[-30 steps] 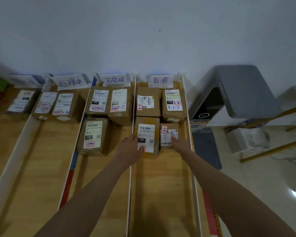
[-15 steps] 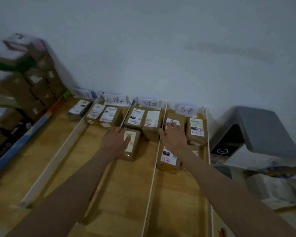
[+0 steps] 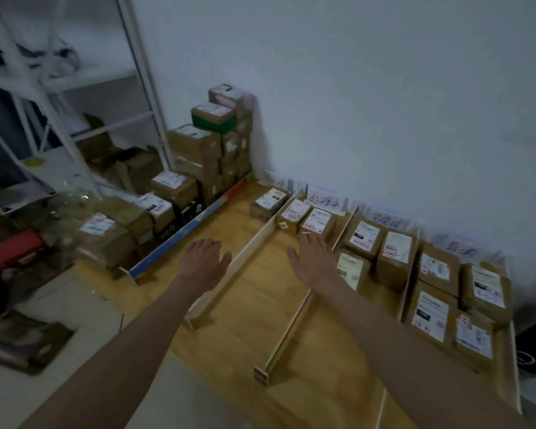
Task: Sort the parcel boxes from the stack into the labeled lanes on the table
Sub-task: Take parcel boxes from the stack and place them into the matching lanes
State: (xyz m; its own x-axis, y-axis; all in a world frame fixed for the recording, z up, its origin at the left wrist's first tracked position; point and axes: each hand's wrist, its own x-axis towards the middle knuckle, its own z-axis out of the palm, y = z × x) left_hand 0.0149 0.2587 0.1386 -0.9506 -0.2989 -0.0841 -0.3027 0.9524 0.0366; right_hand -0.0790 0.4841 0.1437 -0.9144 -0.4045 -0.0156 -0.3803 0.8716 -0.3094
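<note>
Parcel boxes (image 3: 198, 156) stack left of the desk (image 3: 239, 308). Left hand (image 3: 203, 263) and right hand (image 3: 311, 261) hover over it, fingers spread, holding nothing.

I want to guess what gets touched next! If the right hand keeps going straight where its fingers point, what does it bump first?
Probably the nearer labelled parcel box in the second lane; the right hand's fingertips look nearly there, though depth is unclear.

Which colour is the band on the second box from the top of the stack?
Dark green, on the stacked box; the head view shows it.

A parcel sorting room: stacked labelled cartons (image 3: 195, 150), metal shelving (image 3: 56, 97) and a lane-divided table (image 3: 235, 320) (handwritten signs).
</note>
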